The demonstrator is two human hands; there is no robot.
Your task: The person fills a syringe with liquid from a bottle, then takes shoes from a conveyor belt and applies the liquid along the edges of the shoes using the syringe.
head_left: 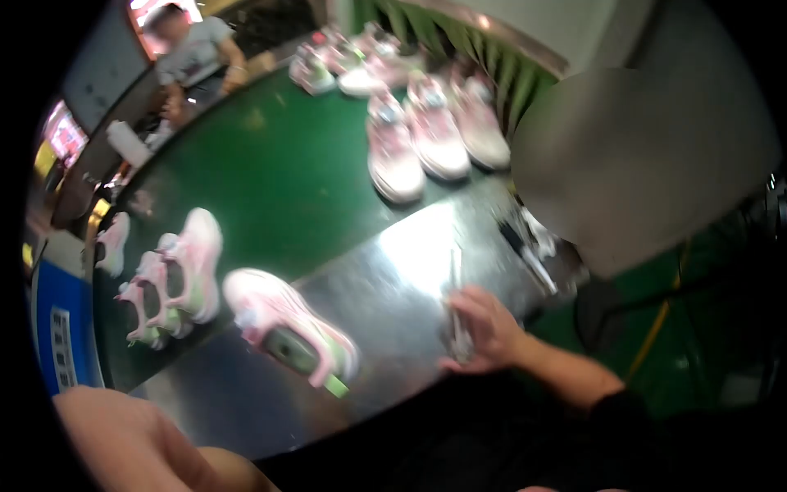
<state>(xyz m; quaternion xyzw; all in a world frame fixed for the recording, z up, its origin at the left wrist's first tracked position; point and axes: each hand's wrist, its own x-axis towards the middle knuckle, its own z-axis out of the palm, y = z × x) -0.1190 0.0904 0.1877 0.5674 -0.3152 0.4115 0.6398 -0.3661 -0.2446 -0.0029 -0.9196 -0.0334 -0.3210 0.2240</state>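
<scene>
My right hand [482, 332] is over the metal tabletop, its fingers closed around a slim silver metal tool [460, 340] whose exact kind is blurred. A thin bright tip seems to extend from it away from me. To the left of that hand, a pink and white sneaker [283, 316] lies on the metal, its toe pointing away and its green heel tab towards me. At the lower left edge, my left hand [115, 430] shows only partly and blurred. Its fingers are hidden, so I cannot tell whether it holds anything.
Several pink sneakers [437, 135] stand at the back of the green belt [279, 164]. More sneakers [193, 262] sit at its left. A black-handled tool [525, 250] lies at the metal table's right edge, beside a grey panel [639, 164]. Another person [197, 57] sits across.
</scene>
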